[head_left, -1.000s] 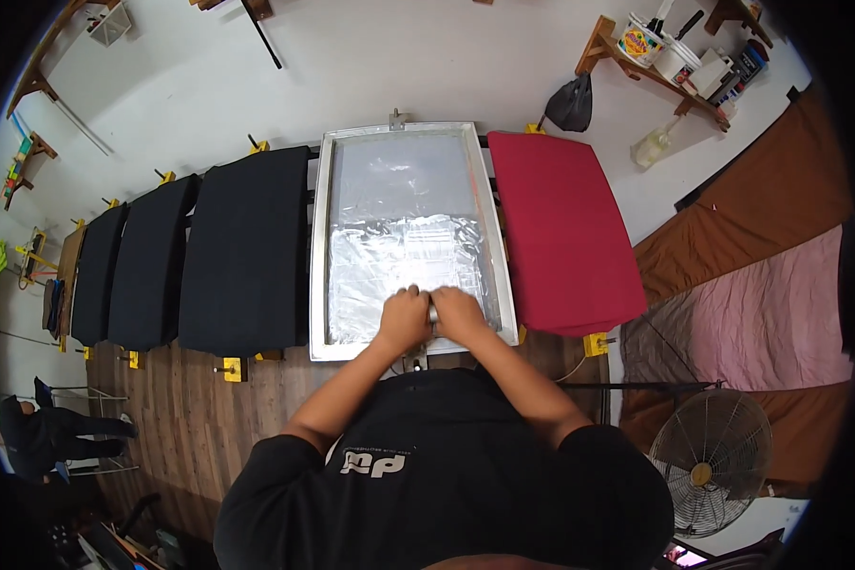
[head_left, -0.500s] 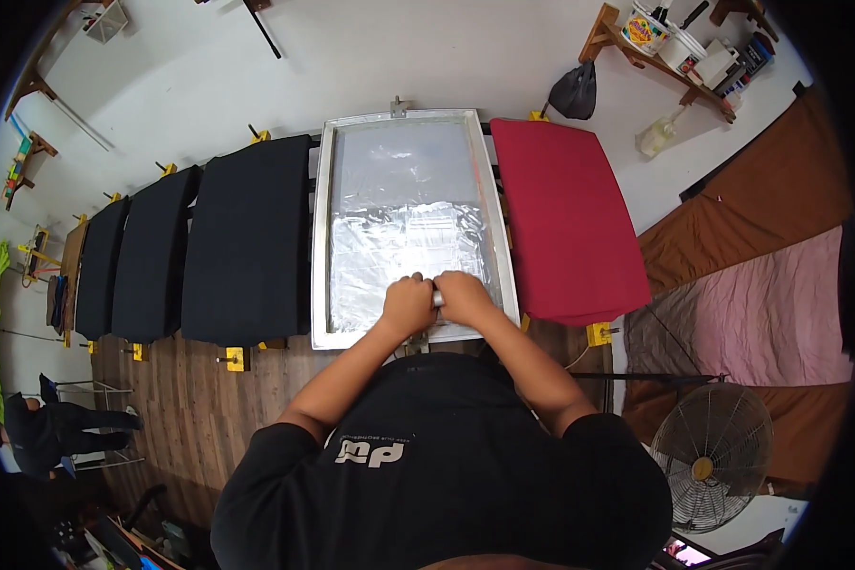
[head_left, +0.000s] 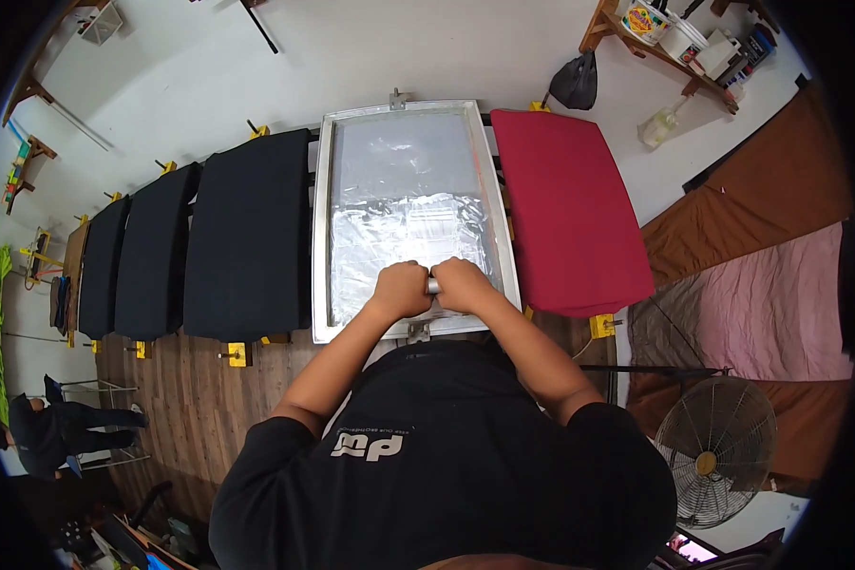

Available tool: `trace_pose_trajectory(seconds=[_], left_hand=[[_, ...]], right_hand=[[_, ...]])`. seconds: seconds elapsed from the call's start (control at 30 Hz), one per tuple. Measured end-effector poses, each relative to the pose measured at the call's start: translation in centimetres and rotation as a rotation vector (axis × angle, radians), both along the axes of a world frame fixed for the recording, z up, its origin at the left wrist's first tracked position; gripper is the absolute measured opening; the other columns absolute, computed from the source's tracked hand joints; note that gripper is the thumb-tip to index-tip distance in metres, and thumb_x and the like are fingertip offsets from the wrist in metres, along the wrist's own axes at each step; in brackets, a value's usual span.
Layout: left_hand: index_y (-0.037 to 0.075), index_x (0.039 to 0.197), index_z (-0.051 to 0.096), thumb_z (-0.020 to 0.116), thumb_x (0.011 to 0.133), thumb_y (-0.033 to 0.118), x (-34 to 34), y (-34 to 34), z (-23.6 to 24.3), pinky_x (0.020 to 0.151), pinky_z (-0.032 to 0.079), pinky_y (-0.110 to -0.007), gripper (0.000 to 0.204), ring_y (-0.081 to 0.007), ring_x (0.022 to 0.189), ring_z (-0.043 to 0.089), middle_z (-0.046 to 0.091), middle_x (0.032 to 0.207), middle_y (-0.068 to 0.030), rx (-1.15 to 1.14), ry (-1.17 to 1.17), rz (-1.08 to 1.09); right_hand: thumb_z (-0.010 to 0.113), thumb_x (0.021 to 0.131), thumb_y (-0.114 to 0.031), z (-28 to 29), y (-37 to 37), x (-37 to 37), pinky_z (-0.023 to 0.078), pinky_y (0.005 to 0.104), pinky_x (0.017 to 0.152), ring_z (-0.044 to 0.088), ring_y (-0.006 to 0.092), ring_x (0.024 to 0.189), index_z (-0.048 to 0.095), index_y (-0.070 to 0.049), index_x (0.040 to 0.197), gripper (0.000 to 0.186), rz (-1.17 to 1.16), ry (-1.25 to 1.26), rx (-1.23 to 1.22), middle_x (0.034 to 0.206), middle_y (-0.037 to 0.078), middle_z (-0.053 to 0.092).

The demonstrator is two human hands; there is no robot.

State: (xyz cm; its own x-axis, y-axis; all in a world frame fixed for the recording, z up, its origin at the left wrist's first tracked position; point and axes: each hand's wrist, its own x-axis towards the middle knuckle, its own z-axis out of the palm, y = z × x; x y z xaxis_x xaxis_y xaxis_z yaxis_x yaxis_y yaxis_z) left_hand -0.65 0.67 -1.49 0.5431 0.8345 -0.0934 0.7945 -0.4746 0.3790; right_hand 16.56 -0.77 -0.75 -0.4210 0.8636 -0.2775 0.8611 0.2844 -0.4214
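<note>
An aluminium-framed screen [head_left: 319,228] lies between black-covered and red-covered boards. Its upper half is grey and translucent; its lower half looks covered in shiny, wrinkled silver film. Over the near part of the screen, my left hand [head_left: 402,287] and my right hand [head_left: 463,283] are wrapped side by side round a silver bar [head_left: 432,285], which shows between them. Whatever is attached below the bar is hidden by my hands. A metal clamp [head_left: 418,332] shows at the screen's near edge.
Black-covered boards [head_left: 242,233] line the left; a red-covered board [head_left: 570,209] sits right of the screen. Yellow clamps [head_left: 238,354] edge the boards. A standing fan [head_left: 712,446] is at lower right, a shelf with tubs [head_left: 679,43] at upper right. Another person [head_left: 52,437] stands at lower left.
The screen, boards and both hands appear higher in the picture, as the view has shifted slightly. Both hands are still closed on the bar, in nearly the same place on the screen.
</note>
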Motion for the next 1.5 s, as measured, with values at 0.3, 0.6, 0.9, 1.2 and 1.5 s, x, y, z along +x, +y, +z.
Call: trace_pose_trajectory(seconds=[0.3,0.6,0.9,1.2,1.5], left_hand=[[0.003,0.082,0.071,0.07,0.069,0.02,-0.3,-4.7,0.1,0.069,0.057,-0.047,0.021,-0.0377,0.076,0.07,0.07,0.083,-0.0192,-0.009,0.0,-0.081],[0.003,0.081,0.07,0.069,0.072,0.021,0.1,-1.3,-0.5,0.071,0.057,-0.048,0.02,-0.038,0.079,0.069,0.068,0.085,-0.0184,0.077,-0.067,0.002],[0.005,0.08,0.075,0.069,0.07,0.025,0.1,-2.9,1.4,0.073,0.059,-0.047,0.023,-0.0375,0.079,0.072,0.072,0.08,-0.0205,-0.169,0.072,-0.064],[0.006,0.084,0.074,0.072,0.075,0.024,0.8,2.5,-0.3,0.075,0.058,-0.047,0.02,-0.0378,0.083,0.07,0.071,0.089,-0.018,0.11,-0.016,0.034],[0.006,0.079,0.075,0.073,0.07,0.032,0.3,-3.7,-0.1,0.069,0.058,-0.048,0.028,-0.038,0.075,0.072,0.072,0.078,-0.0195,-0.082,0.058,-0.002]], right_hand=[[0.069,0.07,-0.008,-0.2,-5.3,-0.1,0.058,0.0481,0.08,0.07,0.0396,0.087,0.072,-0.001,0.089,0.021,0.014,0.003,0.081,0.09,0.022,0.071],[0.07,0.071,-0.008,0.3,-1.0,0.0,0.057,0.0491,0.079,0.07,0.0401,0.086,0.073,0.0,0.085,0.016,-0.014,0.013,0.128,0.089,0.022,0.071],[0.07,0.067,-0.01,0.5,-2.3,0.4,0.058,0.0481,0.078,0.071,0.0411,0.084,0.075,0.0,0.086,0.022,0.121,-0.05,-0.089,0.088,0.026,0.072],[0.07,0.072,-0.01,-0.8,3.1,0.0,0.058,0.0494,0.079,0.071,0.0416,0.087,0.073,-0.002,0.084,0.015,-0.072,0.0,0.171,0.09,0.022,0.072],[0.072,0.066,-0.013,-0.2,-3.0,0.4,0.058,0.0488,0.077,0.071,0.0404,0.084,0.074,-0.001,0.085,0.023,0.061,0.001,-0.007,0.086,0.023,0.072]])
